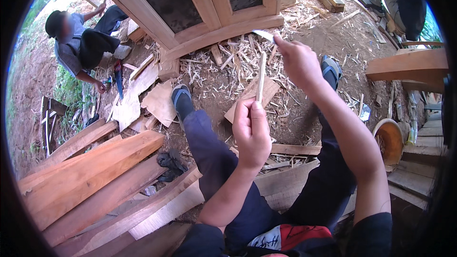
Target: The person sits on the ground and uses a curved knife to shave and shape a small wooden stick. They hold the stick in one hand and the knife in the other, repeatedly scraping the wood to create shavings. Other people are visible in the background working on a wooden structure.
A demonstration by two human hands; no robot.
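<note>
A panelled wooden frame (204, 0) stood ahead of the person. Planks (95, 164) lay before the frame, to its left; a small board (270, 89) lay nearer it. Before the frame, the left hand (252, 131) gripped, and the right hand (300, 62) clenched, respectively, a slender stick (261, 74) pointed frameward and a knife (264, 34) angled toward the frame's lower edge.

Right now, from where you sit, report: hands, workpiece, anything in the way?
Left hand gripping wooden stick. Right hand holding knife, blade apart from stick. Nothing visible between them; wood shavings litter the ground.
</note>
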